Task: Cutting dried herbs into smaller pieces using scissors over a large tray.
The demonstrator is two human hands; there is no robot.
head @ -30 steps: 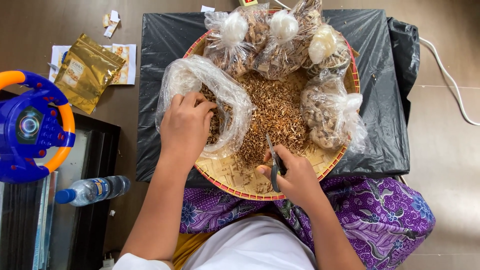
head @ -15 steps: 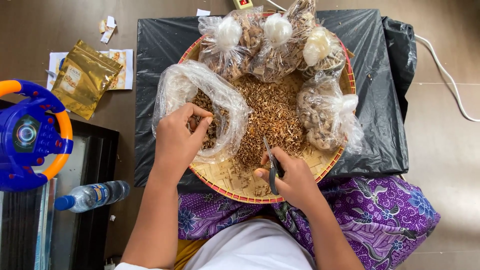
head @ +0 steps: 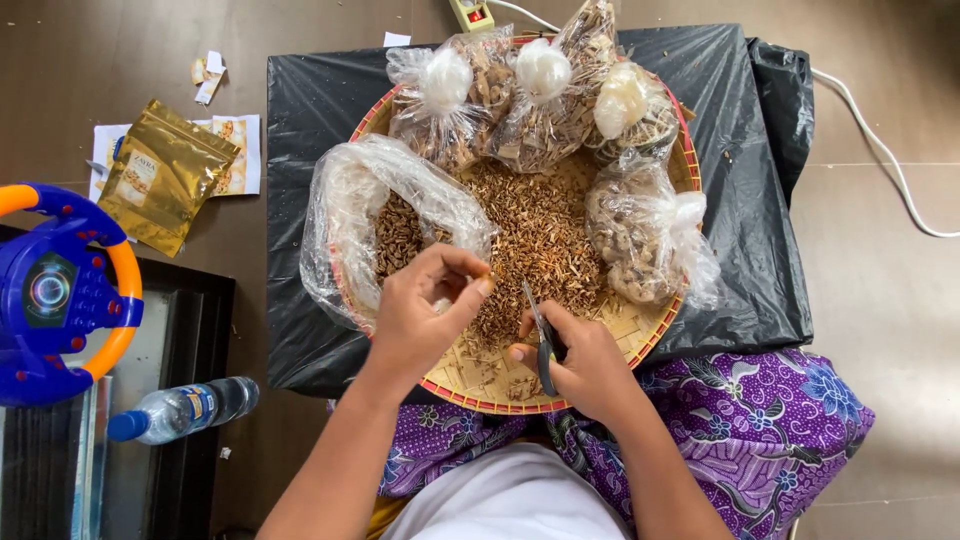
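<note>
Woven tray (head: 655,325): left hand (head: 425,315) pinches chips; right hand (head: 580,360) grips scissors (head: 540,335) beside.

Round woven bamboo tray (head: 655,325): tan, red rim. Black plastic sheet (head: 310,120) beneath. Purple floral-print cloth (head: 760,420) at 5 o'clock. Blue toy steering wheel with orange rim (head: 60,290) at 9. Shiny gold foil pouch (head: 165,175) at 10.

A toy steering wheel (head: 55,292), blue and orange, sits at the far left. Below it a water bottle (head: 180,410) lies on its side. A shiny gold pouch (head: 165,175) rests on some paper. A white cable (head: 885,155) runs across the brown floor (head: 890,300).
</note>
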